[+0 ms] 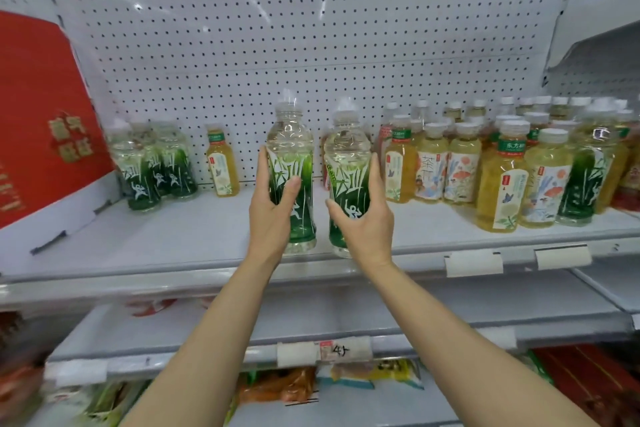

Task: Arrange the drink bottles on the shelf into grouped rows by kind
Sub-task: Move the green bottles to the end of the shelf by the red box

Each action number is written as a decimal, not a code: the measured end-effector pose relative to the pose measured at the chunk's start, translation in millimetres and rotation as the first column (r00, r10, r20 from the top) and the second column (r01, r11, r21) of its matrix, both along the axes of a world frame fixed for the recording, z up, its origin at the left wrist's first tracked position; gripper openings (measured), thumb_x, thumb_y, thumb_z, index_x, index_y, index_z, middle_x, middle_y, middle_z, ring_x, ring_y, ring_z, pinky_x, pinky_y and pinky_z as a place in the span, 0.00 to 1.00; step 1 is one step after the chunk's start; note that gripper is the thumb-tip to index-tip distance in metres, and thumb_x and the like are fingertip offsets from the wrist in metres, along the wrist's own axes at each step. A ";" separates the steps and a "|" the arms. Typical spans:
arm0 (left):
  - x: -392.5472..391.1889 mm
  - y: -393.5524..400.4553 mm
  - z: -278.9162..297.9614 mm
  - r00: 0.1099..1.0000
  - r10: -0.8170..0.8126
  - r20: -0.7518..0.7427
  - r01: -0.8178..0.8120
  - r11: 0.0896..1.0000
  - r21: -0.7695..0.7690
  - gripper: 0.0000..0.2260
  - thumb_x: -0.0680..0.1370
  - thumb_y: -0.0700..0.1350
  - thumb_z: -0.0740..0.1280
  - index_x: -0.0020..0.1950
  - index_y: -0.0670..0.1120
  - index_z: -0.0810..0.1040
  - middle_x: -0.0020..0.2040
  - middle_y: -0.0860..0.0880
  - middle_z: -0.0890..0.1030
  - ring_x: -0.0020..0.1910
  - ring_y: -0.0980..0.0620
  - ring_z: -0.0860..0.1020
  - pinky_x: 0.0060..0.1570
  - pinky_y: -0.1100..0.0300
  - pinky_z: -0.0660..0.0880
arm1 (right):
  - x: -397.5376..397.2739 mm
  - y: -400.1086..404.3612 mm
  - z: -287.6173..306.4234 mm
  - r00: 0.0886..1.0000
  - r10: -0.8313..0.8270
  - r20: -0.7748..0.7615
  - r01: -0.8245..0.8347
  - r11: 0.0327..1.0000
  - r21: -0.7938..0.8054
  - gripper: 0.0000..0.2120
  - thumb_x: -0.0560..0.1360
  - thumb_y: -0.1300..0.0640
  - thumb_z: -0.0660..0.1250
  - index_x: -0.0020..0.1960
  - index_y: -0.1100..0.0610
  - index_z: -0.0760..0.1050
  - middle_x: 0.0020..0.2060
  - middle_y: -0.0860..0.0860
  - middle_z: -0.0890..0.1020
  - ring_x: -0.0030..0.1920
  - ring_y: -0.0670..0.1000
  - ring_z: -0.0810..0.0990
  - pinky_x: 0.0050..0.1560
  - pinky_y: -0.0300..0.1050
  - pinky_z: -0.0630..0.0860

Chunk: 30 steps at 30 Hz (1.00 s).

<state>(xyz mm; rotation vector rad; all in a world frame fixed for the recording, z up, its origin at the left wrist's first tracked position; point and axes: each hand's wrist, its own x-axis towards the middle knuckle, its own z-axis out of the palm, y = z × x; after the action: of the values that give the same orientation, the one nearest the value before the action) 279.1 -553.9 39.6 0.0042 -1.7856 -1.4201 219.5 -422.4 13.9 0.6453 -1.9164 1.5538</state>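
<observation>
My left hand (273, 215) grips a clear bottle with a green label (291, 149), held upright over the front of the white shelf (194, 236). My right hand (363, 218) grips a second green-label bottle (348, 152) right beside it. A group of the same green-label bottles (152, 163) stands at the shelf's left. One yellow tea bottle (221, 163) stands alone next to that group. Many yellow tea bottles (502, 180) crowd the right side, with one more green-label bottle (585, 177) among them.
A red and white carton (45, 135) fills the shelf's far left. A white pegboard wall (311, 28) backs the shelf. Blank price tags (474, 262) hang on the front rail. Lower shelves hold packaged goods (329, 378).
</observation>
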 end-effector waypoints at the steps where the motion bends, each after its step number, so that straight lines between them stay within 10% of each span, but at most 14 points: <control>1: 7.5 -12.6 -0.1 1.000 0.006 0.003 -0.006 1.000 -0.007 0.32 0.81 0.49 0.66 0.80 0.61 0.53 0.74 0.69 0.59 0.76 0.63 0.59 0.77 0.52 0.59 | 6.4 -12.5 -0.4 1.000 0.007 0.011 -0.007 1.000 -0.010 0.48 0.70 0.49 0.75 0.79 0.44 0.47 0.72 0.38 0.64 0.70 0.40 0.64 0.70 0.40 0.64; 30: 54.5 -266.1 -9.9 0.949 0.316 -0.001 -0.315 0.948 -0.038 0.33 0.81 0.47 0.67 0.79 0.63 0.52 0.75 0.69 0.57 0.74 0.67 0.57 0.76 0.52 0.60 | -1.1 -282.2 1.9 0.926 0.347 0.150 -0.341 0.938 -0.065 0.50 0.71 0.60 0.74 0.79 0.48 0.42 0.77 0.43 0.52 0.70 0.35 0.50 0.70 0.35 0.48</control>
<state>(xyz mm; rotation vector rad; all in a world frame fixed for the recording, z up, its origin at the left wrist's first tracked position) 333.6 -820.1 29.7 0.2637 -1.7262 -1.1566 218.5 -704.7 15.8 0.9047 -1.9608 1.9038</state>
